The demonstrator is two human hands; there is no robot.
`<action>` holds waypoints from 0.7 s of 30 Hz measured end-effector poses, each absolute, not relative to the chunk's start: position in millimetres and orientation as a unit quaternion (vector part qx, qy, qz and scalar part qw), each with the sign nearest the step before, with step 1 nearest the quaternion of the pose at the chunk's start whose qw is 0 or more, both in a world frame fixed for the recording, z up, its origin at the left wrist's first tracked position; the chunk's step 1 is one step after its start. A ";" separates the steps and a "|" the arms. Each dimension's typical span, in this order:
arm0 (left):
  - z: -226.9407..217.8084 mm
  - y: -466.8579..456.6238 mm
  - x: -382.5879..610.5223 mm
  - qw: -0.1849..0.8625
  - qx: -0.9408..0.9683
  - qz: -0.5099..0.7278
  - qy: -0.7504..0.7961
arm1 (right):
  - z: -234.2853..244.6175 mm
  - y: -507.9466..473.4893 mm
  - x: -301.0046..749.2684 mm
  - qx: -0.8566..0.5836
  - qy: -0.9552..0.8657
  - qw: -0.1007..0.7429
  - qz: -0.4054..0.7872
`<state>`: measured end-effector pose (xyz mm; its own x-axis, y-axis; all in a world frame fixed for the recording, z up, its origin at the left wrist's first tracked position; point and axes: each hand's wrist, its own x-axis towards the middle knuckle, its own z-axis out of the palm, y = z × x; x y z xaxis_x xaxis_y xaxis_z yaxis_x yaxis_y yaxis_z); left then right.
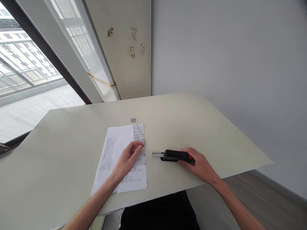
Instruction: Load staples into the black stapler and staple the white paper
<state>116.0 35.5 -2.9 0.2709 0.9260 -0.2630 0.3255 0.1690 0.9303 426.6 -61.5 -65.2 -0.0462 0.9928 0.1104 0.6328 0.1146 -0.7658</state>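
The black stapler (176, 155) was seen lying across the near part of the table (203, 127), to the right of the papers, its silver tray (157, 155) drawn out toward them but separated from them by a narrow strip of bare tabletop. Its rear end, marked with a bit of red, was held in the right hand (202, 164), with the body enclosed between the thumb on the near side and the fingers on the far side; the front half was left uncovered by the grip and was pointed away from the palm. To the left, the white papers (121, 135) were overlapped on one another, and the left hand (128, 158) was placed above their right side, its fingers bent and the thumb brought close to the fingertips; whether anything small was pinched there, or whether the sheets were touched, could not be told. Just beyond the papers' top edge, small grey strips (133, 120) were laid on the table. Farther out, the far side was bounded by a stained cream panel (124, 64) and a plain grey wall (216, 57).
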 end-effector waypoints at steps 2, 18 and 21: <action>-2.3 30.4 118.1 0.595 0.513 0.294 0.544 | -61.9 -61.6 419.4 -0.594 -0.681 0.361 0.229; -1.1 44.1 163.6 0.821 -0.014 0.417 0.389 | -7.2 -53.6 353.5 -0.386 -0.822 0.384 -0.167; -7.0 46.9 157.6 0.814 0.034 0.410 0.411 | -5.9 -54.6 355.5 -0.394 -0.822 0.382 -0.153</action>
